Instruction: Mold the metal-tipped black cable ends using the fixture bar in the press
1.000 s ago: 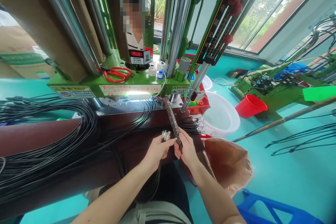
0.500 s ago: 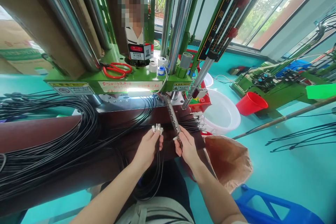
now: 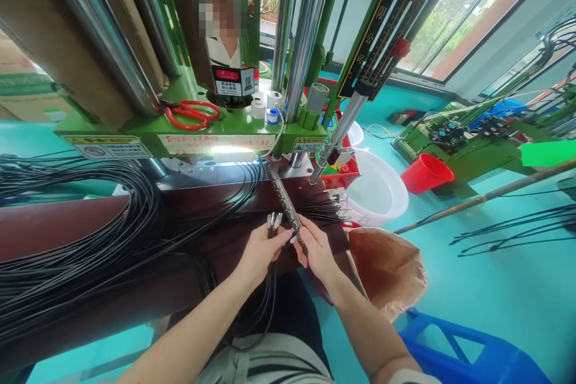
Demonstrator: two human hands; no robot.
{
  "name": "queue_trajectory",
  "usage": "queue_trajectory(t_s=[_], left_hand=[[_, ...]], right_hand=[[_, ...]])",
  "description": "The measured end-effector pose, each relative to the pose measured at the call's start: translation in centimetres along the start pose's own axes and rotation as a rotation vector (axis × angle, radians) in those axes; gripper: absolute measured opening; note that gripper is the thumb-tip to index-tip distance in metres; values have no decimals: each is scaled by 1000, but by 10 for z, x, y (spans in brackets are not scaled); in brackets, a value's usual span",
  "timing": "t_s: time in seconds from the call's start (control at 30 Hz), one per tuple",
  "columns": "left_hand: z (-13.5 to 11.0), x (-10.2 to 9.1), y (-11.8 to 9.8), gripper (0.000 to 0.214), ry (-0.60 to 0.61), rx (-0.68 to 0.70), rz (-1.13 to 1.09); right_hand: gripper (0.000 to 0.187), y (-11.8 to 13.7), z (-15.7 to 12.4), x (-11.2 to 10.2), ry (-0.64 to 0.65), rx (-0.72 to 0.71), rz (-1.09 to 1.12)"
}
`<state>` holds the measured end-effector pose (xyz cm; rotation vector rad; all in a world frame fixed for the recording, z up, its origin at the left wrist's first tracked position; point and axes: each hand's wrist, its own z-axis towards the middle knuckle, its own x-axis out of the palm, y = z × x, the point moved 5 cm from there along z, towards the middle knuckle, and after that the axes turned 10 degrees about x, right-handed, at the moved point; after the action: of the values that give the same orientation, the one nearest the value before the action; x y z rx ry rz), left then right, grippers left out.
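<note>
My left hand [image 3: 261, 249] is closed round a small bunch of black cables whose metal connector ends [image 3: 273, 221] stick up above the fingers. My right hand [image 3: 315, 248] grips the near end of a long metal fixture bar [image 3: 282, 199] that runs from the green machine [image 3: 198, 132] toward me. Both hands meet over the dark red worktop [image 3: 67, 228], thumbs almost touching. The connector tips sit just left of the bar.
A thick bundle of black cables [image 3: 90, 240] covers the worktop's left side. Red scissors [image 3: 189, 114] and tape rolls lie on the machine ledge. A white basin [image 3: 378, 186], a red bucket [image 3: 425, 173], a brown paper bag [image 3: 387, 270] and a blue crate [image 3: 468, 354] stand to the right. Another person stands behind the machine.
My left hand drew away to the left with the connectors, then came back beside the bar and my right hand. The right hand kept its hold on the bar.
</note>
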<state>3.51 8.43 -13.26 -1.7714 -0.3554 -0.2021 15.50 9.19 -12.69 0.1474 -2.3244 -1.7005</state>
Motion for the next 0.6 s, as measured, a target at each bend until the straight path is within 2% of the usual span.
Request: queue_trajectory(t_s=[0.3,0.6], left_hand=[[2,-2,-10,32,-19,-14,-90],[2,-2,-7,33,-45,-23,-100]], right_hand=[[49,0,-1,1,23,6,-12],[49,1,0,0,23,-3,-1]])
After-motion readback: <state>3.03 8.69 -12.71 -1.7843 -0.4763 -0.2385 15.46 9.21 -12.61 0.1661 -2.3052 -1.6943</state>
